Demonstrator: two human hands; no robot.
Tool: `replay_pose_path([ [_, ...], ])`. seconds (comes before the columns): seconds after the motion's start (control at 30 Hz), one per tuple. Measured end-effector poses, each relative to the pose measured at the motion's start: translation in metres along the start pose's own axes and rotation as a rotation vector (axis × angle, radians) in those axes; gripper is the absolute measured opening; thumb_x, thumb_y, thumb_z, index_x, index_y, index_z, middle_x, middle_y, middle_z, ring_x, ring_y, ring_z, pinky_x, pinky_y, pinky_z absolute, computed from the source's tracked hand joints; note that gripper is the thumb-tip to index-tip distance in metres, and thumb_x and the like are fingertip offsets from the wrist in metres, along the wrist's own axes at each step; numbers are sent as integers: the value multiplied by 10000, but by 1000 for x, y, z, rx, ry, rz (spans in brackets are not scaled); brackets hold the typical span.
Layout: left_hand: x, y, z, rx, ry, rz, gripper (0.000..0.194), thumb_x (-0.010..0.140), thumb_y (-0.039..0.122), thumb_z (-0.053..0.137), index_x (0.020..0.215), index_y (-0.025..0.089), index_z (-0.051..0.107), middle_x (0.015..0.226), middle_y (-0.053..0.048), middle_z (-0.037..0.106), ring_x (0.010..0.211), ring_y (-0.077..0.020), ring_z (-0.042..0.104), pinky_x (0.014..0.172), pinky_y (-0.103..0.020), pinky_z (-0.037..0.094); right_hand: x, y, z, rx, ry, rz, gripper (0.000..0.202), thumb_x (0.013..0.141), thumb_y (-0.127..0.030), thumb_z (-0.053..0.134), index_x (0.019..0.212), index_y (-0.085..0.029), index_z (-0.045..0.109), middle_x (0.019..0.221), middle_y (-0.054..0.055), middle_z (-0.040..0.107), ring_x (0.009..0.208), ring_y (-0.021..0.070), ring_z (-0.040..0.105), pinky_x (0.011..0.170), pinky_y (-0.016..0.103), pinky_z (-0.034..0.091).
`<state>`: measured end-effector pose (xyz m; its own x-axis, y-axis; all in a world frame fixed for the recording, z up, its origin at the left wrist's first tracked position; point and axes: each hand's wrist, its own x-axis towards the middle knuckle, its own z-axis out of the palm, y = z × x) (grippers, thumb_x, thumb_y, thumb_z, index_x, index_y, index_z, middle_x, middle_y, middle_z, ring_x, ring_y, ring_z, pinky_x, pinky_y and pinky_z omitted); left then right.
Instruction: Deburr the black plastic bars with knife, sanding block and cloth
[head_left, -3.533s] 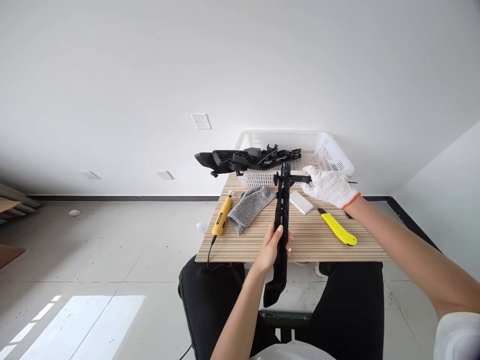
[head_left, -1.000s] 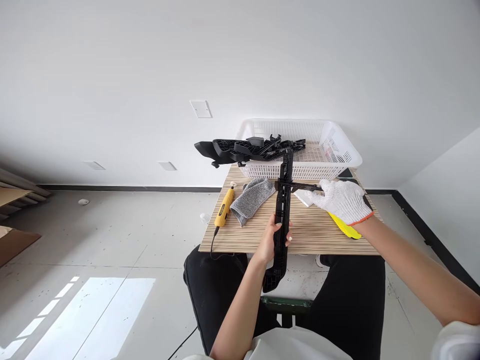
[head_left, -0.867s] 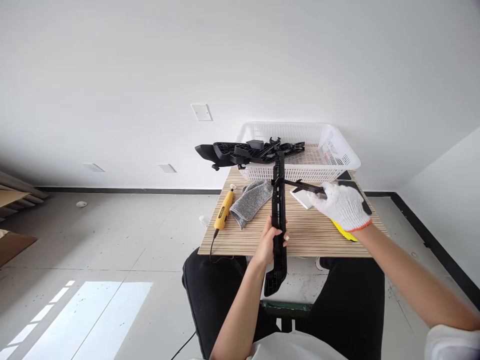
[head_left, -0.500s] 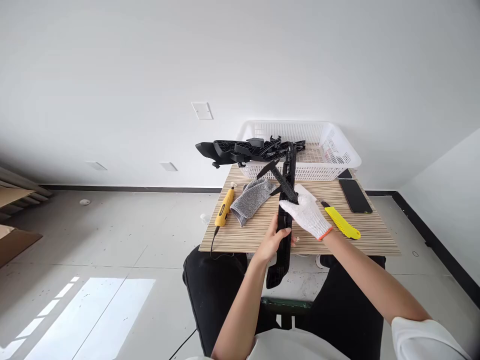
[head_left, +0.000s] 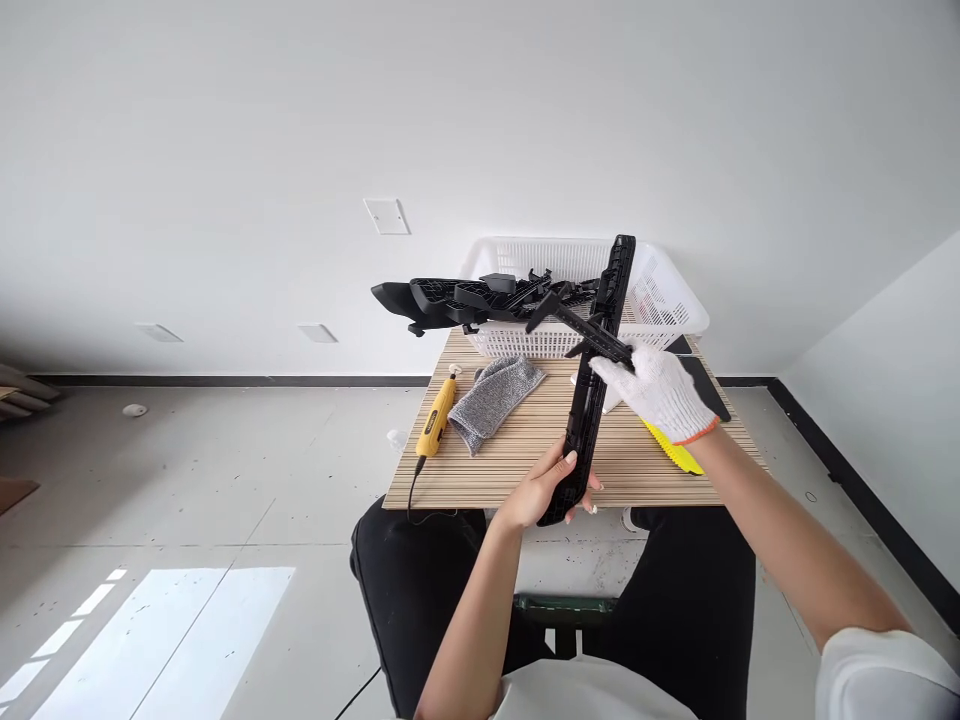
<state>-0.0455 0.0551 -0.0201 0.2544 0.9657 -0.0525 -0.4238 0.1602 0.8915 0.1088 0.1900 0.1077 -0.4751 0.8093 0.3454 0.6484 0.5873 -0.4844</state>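
Note:
My bare left hand (head_left: 541,487) grips the lower end of a long black plastic part (head_left: 586,410), which slants up and away over the table. My right hand (head_left: 664,392), in a white knit glove with an orange cuff, is closed around a black caliper (head_left: 579,322). The caliper lies across the middle of the plastic part, its jaws pointing left. Whether the jaws touch the part I cannot tell. The gloved thumb rests by the part's right edge.
A white basket (head_left: 664,328) with several black plastic parts (head_left: 465,302) stands at the back, some jutting out left. On the striped table (head_left: 495,485) lie a yellow rotary tool (head_left: 435,418), a grey cloth (head_left: 495,402), a yellow-handled knife (head_left: 679,458) and a black phone (head_left: 709,388).
The plastic part has risen and its far end has swung to the right. My right hand has moved up and right with the caliper, now partly covering the knife and phone.

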Motion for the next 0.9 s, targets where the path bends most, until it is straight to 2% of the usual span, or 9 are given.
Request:
replay_pose_path([
  [0.07, 0, 0, 0, -23, 18, -1, 521, 975, 518, 506, 1366, 194, 390, 920, -96, 691, 632, -190, 678, 417, -229, 443, -5, 11, -9, -236, 71, -86, 535, 929, -601, 449, 1073, -149, 696, 722, 72, 663, 628, 169, 581, 572, 268, 313],
  [0.13, 0, 0, 0, -41, 35, -5, 497, 975, 523, 500, 1332, 192, 400, 914, -90, 690, 615, -183, 670, 413, -229, 440, -10, 22, -15, -417, 117, -115, 565, 933, -611, 408, 1059, -143, 699, 714, 88, 662, 606, 180, 574, 551, 277, 262],
  [0.27, 0, 1, 0, -42, 50, -8, 500, 970, 526, 506, 1331, 198, 392, 923, -90, 690, 612, -179, 663, 408, -228, 442, -17, 37, -20, -671, 108, -128, 619, 904, -656, 396, 1002, -118, 686, 635, 112, 633, 536, 190, 522, 533, 285, 162],
  [0.5, -1, 4, 2, -37, 60, -14, 531, 975, 511, 501, 1375, 194, 353, 916, -88, 687, 620, -173, 656, 407, -223, 438, -16, 37, -17, -796, 99, -161, 570, 925, -588, 341, 962, -127, 675, 563, 100, 569, 493, 180, 471, 551, 276, 145],
  [0.7, -1, 4, 3, -34, 74, 7, 483, 976, 513, 496, 1324, 197, 385, 911, -82, 686, 609, -172, 648, 408, -230, 437, -13, 39, -14, -823, 66, -193, 460, 947, -429, 303, 893, -130, 648, 576, 101, 570, 484, 176, 461, 547, 291, 118],
  [0.9, 0, 5, 3, -41, 80, -4, 535, 964, 521, 513, 1361, 192, 372, 915, -91, 691, 606, -174, 647, 400, -233, 433, -12, 38, -19, -778, -7, -110, 521, 942, -506, 306, 895, -140, 673, 614, 129, 620, 532, 186, 498, 570, 299, 123],
])
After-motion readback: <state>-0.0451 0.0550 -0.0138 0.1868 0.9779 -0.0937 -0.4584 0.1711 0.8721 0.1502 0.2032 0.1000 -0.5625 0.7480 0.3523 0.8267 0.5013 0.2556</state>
